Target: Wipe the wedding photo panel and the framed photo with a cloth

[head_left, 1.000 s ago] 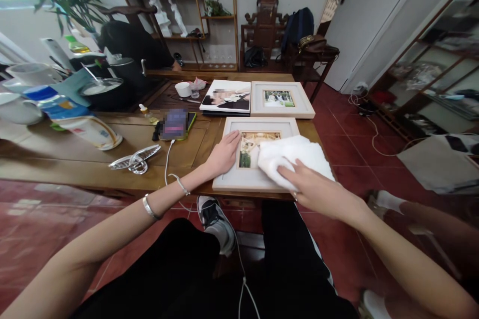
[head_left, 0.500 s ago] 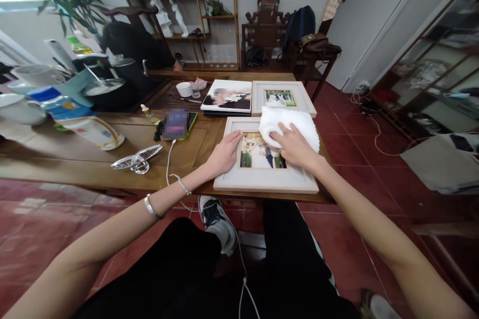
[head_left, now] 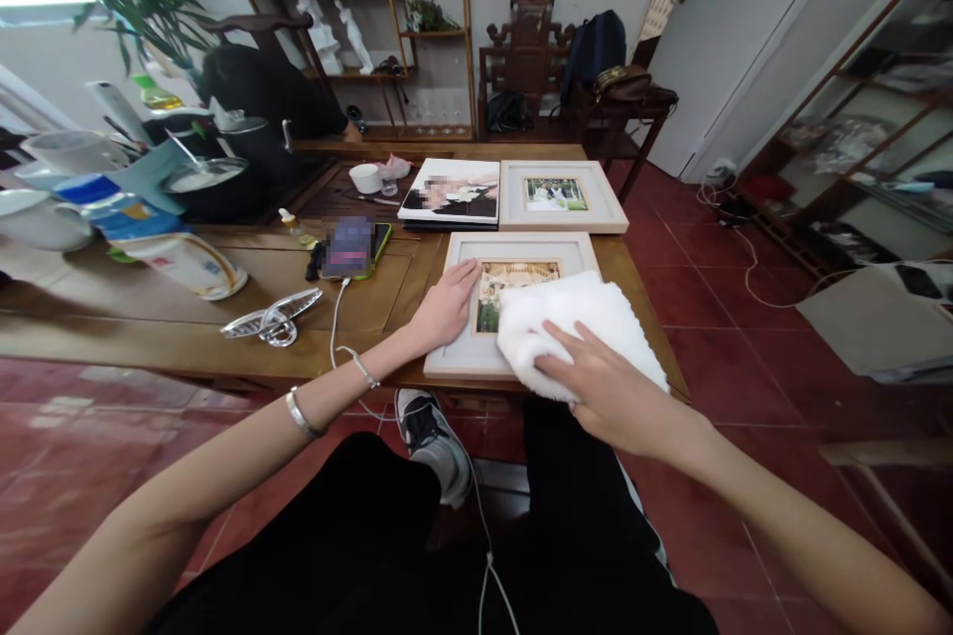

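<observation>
A white picture frame (head_left: 521, 251) lies flat at the near right corner of the wooden table (head_left: 223, 317). My left hand (head_left: 445, 306) rests flat on the frame's left border, holding it down. My right hand (head_left: 607, 387) presses a folded white cloth (head_left: 588, 322) onto the frame's near right part, fingers spread over the cloth. The cloth hides the lower right of the photo and the frame's near corner.
Behind it lie a second white frame (head_left: 560, 197) and a photo print (head_left: 453, 192). A phone (head_left: 349, 248) with a white cable, a metal ornament (head_left: 272, 317), a paper bag (head_left: 183, 261), cups and pots sit to the left. Red tiled floor surrounds the table.
My right hand slid the cloth from the frame's near right up to its far right edge, then back toward me to the near right. My left hand stayed in place.
</observation>
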Action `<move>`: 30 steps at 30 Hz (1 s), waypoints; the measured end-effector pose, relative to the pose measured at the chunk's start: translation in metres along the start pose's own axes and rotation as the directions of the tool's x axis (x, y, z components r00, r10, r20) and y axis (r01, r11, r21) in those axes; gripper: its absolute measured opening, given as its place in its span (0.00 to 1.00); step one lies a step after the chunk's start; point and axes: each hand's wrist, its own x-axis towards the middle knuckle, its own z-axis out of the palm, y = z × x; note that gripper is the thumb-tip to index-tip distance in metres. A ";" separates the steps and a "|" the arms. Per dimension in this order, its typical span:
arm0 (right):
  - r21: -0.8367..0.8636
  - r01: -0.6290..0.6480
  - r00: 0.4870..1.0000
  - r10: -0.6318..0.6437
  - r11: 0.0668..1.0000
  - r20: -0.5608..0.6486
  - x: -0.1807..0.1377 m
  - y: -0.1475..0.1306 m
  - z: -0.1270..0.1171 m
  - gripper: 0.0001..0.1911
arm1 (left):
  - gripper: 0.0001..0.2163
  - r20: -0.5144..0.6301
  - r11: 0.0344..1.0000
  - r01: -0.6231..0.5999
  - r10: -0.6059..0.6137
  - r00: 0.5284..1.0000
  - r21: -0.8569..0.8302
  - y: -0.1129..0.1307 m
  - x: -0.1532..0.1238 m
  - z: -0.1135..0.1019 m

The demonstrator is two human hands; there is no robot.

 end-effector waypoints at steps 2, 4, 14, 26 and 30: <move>-0.004 -0.044 0.998 0.043 0.999 -0.047 0.014 0.015 0.006 0.33 | 0.25 0.005 1.000 -0.015 0.015 1.000 0.002 -0.002 0.000 0.001; -0.018 -0.105 0.987 0.102 0.994 -0.126 0.032 0.037 0.010 0.32 | 0.25 0.003 1.000 -0.018 0.018 1.000 0.006 -0.004 0.000 0.002; -0.166 -0.211 0.963 0.176 0.963 -0.202 0.105 0.102 0.004 0.30 | 0.23 0.026 0.999 -0.026 0.025 0.999 0.036 -0.002 -0.001 -0.001; 0.000 0.018 0.993 -0.018 1.000 0.119 -0.012 -0.014 -0.017 0.35 | 0.23 0.041 0.996 -0.042 0.039 0.998 0.076 -0.001 -0.001 0.000; 0.007 0.016 0.999 -0.017 1.000 0.049 0.008 -0.007 -0.001 0.38 | 0.24 0.052 0.995 -0.047 0.043 0.998 0.083 -0.001 -0.001 -0.001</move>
